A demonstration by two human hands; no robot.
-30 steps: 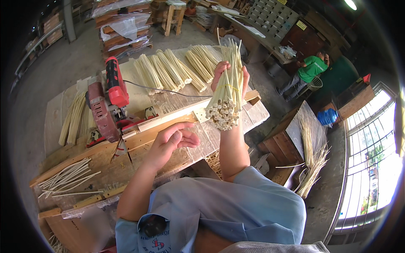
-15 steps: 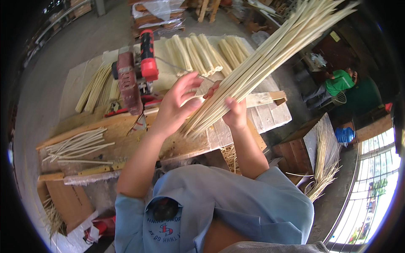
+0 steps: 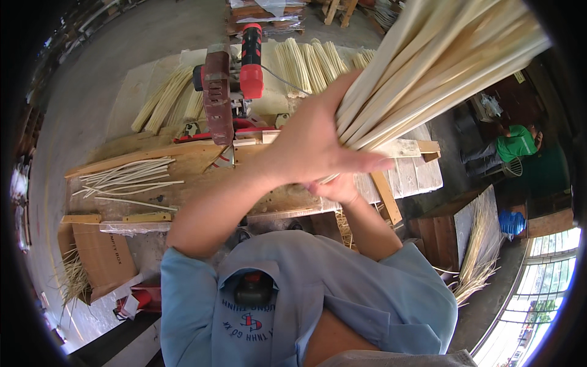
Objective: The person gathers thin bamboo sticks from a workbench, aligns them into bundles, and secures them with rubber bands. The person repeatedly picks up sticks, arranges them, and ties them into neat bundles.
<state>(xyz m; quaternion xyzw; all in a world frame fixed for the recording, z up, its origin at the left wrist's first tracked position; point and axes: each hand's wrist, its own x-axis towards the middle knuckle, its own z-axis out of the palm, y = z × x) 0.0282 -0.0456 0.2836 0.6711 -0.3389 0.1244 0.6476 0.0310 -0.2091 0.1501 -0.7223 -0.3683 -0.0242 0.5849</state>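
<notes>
A thick bundle of thin pale sticks (image 3: 422,73) slants up to the far right in front of me, its upper part running out of the picture and slightly blurred. My left hand (image 3: 315,137) is wrapped against its left side, thumb stretched across the near side and fingers hidden behind the sticks. Below it, my right hand (image 3: 340,188) is closed about the bundle's lower end, partly covered by the left hand. Left of the hands, a maroon power saw (image 3: 218,98) with a red and black handle (image 3: 251,61) stands on the workbench (image 3: 263,205).
More stick bundles (image 3: 299,67) lie at the back of the bench, others (image 3: 162,101) left of the saw. Loose sticks (image 3: 128,177) lie front left. A cardboard box (image 3: 104,257) stands below. At right are long strands (image 3: 474,244), a blue water jug (image 3: 512,222) and a person in green (image 3: 516,144).
My left hand, apart from the bundle with fingers spread before, now grips it. The bundle has come up closer to me, and my right hand sits at its lower end. The view has shifted.
</notes>
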